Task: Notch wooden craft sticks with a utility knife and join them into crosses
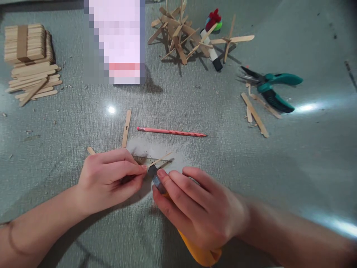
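My left hand is closed, pinching a thin wooden craft stick seen nearly edge-on. The stick slants up to the right past my fingertips. My right hand wraps round a yellow-handled utility knife with a grey front and a dark blade. The blade tip meets or nearly meets the stick beside my left fingertips; exact contact is hard to make out. Beneath them lies a clear ruler, partly covered. A craft stick with a small slot lies just beyond my left hand.
A pink pencil lies ahead. Craft sticks are piled at left beside a banded bundle. Crossed-stick pieces and a black-and-white marker are at the back. Green-handled pliers and stick scraps lie right.
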Available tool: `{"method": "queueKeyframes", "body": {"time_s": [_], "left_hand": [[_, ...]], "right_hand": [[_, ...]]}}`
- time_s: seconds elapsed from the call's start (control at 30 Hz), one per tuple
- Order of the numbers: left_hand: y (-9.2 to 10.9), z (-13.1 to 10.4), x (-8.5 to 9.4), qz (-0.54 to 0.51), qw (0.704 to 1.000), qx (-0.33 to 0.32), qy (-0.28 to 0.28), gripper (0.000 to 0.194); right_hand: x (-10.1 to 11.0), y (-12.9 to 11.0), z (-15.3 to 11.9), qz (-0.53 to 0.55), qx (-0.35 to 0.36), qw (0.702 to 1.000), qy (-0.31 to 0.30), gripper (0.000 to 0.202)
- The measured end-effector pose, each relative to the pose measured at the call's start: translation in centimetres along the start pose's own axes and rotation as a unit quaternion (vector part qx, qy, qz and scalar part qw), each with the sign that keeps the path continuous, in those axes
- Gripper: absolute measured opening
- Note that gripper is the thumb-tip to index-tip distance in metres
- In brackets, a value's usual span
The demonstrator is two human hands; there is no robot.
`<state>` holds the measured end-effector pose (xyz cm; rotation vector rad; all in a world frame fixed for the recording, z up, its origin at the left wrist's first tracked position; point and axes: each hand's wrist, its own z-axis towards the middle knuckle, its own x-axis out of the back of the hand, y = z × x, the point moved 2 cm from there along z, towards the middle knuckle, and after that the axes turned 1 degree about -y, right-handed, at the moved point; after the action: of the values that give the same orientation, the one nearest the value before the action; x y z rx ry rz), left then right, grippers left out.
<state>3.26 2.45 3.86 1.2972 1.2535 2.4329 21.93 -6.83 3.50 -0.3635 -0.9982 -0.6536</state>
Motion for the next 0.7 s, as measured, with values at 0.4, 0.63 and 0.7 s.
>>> {"method": "queueKeyframes", "body": {"time_s": [0.4,0.63,0.7], "left_hand": [[1.4,-0.7,0.2,0.088,0.994,-0.059,0.032,0.003],[1.0,-0.7,0.4,0.07,0.995,-0.064,0.032,0.004],[0.8,-0.8,0.3,0.066,0.995,-0.064,0.033,0.004]], "right_hand": [[-0.3,-0.4,-0.4,-0.045,0.028,0.997,0.056,0.009],[-0.1,-0.3,-0.4,-0.044,0.024,0.998,0.044,0.013],[-0.1,-0.1,-0.3,-0.041,0.03,0.998,0.046,0.013]]}}
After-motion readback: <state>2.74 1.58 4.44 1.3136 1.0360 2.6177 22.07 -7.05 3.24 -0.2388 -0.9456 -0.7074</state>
